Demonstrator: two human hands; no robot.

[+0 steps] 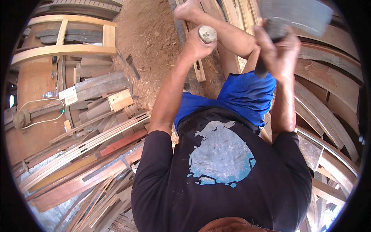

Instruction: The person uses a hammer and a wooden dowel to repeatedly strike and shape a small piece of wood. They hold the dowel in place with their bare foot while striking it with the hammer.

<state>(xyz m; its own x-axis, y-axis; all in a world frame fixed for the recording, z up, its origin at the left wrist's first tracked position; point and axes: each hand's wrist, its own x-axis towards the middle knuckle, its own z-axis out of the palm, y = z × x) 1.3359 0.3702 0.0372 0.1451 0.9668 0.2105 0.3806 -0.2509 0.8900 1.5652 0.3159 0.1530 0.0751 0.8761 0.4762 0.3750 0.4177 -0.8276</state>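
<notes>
My left hand [195, 46] is wrapped round an upright handle. Its round, worn, pale butt [208, 34] points up, like a chisel's; the tool's lower end is hidden beneath my fist. Farther right, my right hand [284, 54] is raised and closed on the dark handle [261, 67] of a mallet-like tool. The tool's broad grey head [303, 15] is smeared by motion beyond my fingers, apart from the butt in my left hand. Past both hands lie long pale wood pieces [247, 15], partly covered by my bent bare leg [235, 40].
A pale wooden frame [65, 50] lies at the far left. Stacked planks and offcuts [89, 150] cover the left side, with a loop of pale cord [44, 100] nearby. Sawdust and chips coat the brown ground [147, 42]. Curved boards [328, 81] are stacked close on the right.
</notes>
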